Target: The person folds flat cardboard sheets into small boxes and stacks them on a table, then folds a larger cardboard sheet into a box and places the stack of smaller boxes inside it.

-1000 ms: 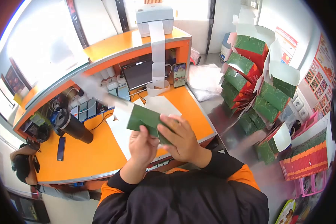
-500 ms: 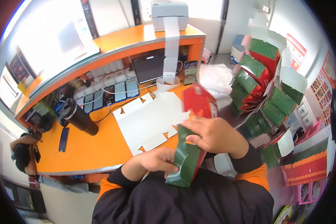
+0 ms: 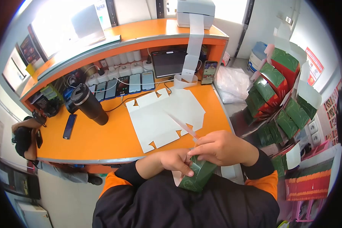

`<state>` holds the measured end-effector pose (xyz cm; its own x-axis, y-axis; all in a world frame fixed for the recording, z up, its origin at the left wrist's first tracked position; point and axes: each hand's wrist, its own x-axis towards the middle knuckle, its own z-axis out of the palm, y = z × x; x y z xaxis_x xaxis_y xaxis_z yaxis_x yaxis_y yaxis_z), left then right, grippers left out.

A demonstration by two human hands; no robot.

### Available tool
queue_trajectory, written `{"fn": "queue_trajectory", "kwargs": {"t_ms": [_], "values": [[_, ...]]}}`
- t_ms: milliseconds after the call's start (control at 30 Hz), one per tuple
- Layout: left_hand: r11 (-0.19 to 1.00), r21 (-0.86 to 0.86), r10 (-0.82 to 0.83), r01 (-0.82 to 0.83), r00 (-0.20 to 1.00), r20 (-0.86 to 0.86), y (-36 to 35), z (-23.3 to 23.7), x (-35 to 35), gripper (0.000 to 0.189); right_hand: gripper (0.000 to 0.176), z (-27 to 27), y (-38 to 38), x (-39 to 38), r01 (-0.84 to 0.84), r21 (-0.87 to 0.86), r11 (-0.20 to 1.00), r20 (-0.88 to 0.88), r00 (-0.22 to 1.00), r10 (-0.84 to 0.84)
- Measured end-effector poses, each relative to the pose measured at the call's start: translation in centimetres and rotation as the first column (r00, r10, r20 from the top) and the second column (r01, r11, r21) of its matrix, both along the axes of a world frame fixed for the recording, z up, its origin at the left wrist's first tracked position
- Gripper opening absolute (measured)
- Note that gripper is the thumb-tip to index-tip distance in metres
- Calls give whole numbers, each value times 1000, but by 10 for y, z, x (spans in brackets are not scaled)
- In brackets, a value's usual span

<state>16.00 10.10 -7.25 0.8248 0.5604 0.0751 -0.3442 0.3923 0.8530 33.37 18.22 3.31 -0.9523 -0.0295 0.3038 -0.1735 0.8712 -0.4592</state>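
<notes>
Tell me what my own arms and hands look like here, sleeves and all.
The left hand and right hand are bare, no gloves, watch or ring showing. Both arms wear long black sleeves down to the wrists, with orange panels at the upper arms.

Carton blank [image 3: 165,116] on counter [image 3: 98,140], tumbler [image 3: 89,109] L of it, box stack [image 3: 277,98] R.

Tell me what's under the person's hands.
A green carton, gripped by the left hand and right hand, over a black jacket. Its lower end shows; the upper part and inside are covered by fingers.
</notes>
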Motion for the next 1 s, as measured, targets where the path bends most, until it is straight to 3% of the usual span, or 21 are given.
{"fn": "queue_trajectory", "kwargs": {"t_ms": [133, 233, 333, 400, 467, 500, 567, 633, 667, 733, 767, 800, 833, 900, 933, 967, 1000], "values": [[957, 246, -135, 152, 987, -81, 8, -13, -5, 29, 29, 7, -1, 4, -98, -49, 994, 154, 983, 105], [998, -58, 15, -10, 995, 95, -5, 1, -2, 41, 43, 16, -3, 7, -73, -38, 997, 119, 990, 77], [994, -104, -9, 31, 979, 203, -8, 0, -24, 56, 62, 15, -1, 15, 85, -6, 996, 105, 991, -84], [965, 261, -59, 2, 977, 207, -3, -2, -49, 66, 70, 13, 6, 27, 240, -5, 971, 41, 970, -239], [894, 417, 34, -166, 951, 306, -2, -5, -80, 65, 74, 10, 18, 42, 409, -46, 911, -105, 905, -412], [858, 441, 109, -264, 932, 346, -2, -4, -88, 64, 73, -2, 23, 44, 369, -364, 855, -144, 885, -443], [818, 311, 369, -484, 856, 362, -20, 25, -79, 60, 71, -40, 36, 41, 139, -852, 504, -180, 827, -533], [714, 185, 598, -675, 726, 341, -39, 53, -69, 56, 74, -63, 46, 31, 92, -939, 331, -124, 807, -577], [616, 231, 692, -753, 657, 299, -39, 48, -70, 49, 78, -72, 51, 25, 93, -963, 253, -78, 801, -593], [401, 331, 856, -854, 478, 196, -40, 38, -72, 35, 83, -89, 58, 8, 211, -953, 215, 23, 762, -648], [261, 472, 928, -842, 353, 116, -42, 40, -67, 33, 85, -93, 58, 1, 270, -944, 189, 76, 736, -672], [127, 607, 977, -785, 204, 60, -42, 43, -62, 31, 86, -94, 50, -6, 492, -735, 466, -104, 598, -795], [31, 658, 988, -752, 122, 93, -37, 45, -57, 23, 87, -94, 38, -14, 703, -402, 586, -332, 485, -809], [-79, 575, 987, -814, 16, 158, -20, 45, -49, 22, 87, -80, 2, -27, 587, -182, 789, -467, 655, -594], [-134, 527, 982, -839, -42, 183, -10, 43, -44, 21, 83, -78, -10, -36, 578, -102, 810, -462, 694, -553], [-130, 275, 977, -953, -76, 197, 0, 39, -35, 23, 81, -77, -21, -45, 563, -23, 826, -450, 732, -512], [-95, 208, 980, -973, -55, 192, 4, 41, -31, 24, 79, -77, -28, -53, 544, 54, 838, -434, 768, -471]]}}
